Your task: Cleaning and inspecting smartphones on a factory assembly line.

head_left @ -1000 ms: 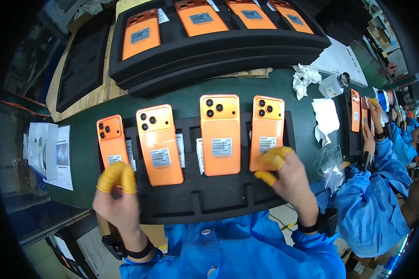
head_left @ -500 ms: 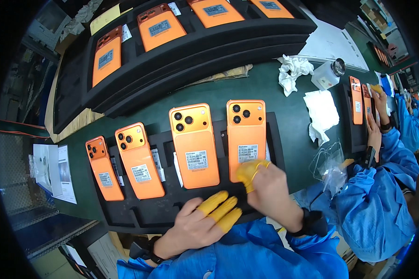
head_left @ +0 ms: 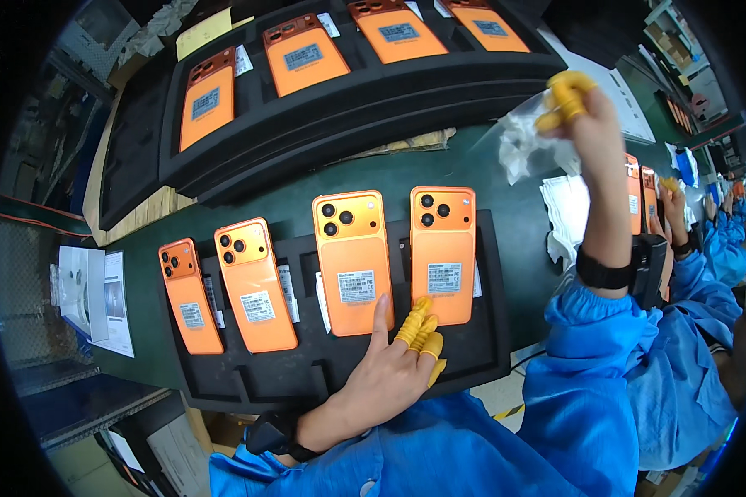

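Note:
Four orange phones lie back up in a row on a black foam tray (head_left: pixel 298 377), each with a printed label and three camera lenses. My left hand (head_left: pixel 389 364), wearing yellow finger cots, has its thumb by the lower corner of the third phone (head_left: pixel 352 257). Its index fingertip touches the lower left edge of the rightmost phone (head_left: pixel 442 248); thumb and fingers are apart. Raised at the upper right, my right hand (head_left: pixel 584 116), also in yellow finger cots, pinches a clear plastic film (head_left: pixel 514 120), which trails left of the fingers. The film's far edge is faint.
Stacked black trays (head_left: pixel 307 112) with more orange phones stand behind. Crumpled white tissue (head_left: pixel 518 157) and a white cloth (head_left: pixel 562 211) lie at the right, partly behind my right arm. A paper sheet (head_left: pixel 118 311) lies at the left. Close on my right, a co-worker's sleeve (head_left: pixel 680 364) shows.
My right hand has risen from the rightmost phone to the upper right, with a clear film now trailing from it. My left hand has moved up and right to that phone's lower edge.

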Tool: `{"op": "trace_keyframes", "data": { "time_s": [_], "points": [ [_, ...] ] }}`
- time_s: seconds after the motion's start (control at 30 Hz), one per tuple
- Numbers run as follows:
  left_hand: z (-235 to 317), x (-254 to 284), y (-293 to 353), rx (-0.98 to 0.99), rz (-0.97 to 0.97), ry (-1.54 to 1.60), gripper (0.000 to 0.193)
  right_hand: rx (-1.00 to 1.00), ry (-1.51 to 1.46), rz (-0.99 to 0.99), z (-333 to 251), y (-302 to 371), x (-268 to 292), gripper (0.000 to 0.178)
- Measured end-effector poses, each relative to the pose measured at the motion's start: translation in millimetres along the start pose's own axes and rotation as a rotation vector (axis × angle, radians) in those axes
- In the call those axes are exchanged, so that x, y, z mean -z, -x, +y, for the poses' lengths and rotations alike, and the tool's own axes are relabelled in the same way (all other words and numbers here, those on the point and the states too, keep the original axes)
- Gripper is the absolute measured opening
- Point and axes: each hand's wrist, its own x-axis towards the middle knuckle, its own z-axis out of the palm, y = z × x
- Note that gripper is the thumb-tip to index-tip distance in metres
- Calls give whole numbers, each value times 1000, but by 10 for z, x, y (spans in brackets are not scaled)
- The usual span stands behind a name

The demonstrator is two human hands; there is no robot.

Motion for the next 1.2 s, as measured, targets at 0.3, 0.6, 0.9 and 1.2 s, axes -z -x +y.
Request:
{"op": "trace_keyframes", "data": {
  "time_s": [0.3, 0.6, 0.9, 1.2],
  "points": [
    [130, 815, 14, 114, 478, 57, 25, 317, 159, -155, -640, 1717, 213, 9],
    [79, 601, 227, 0, 397, 258, 22, 15, 509, -162, -21, 2380, 832, 95],
    [70, 678, 454, 304, 427, 855, 14, -334, 970, 188, 692, 2637, 1257, 50],
    [-134, 491, 587, 592, 636, 1364, 23, 640, 395, -279, -848, 2630, -601, 32]
  ]
}}
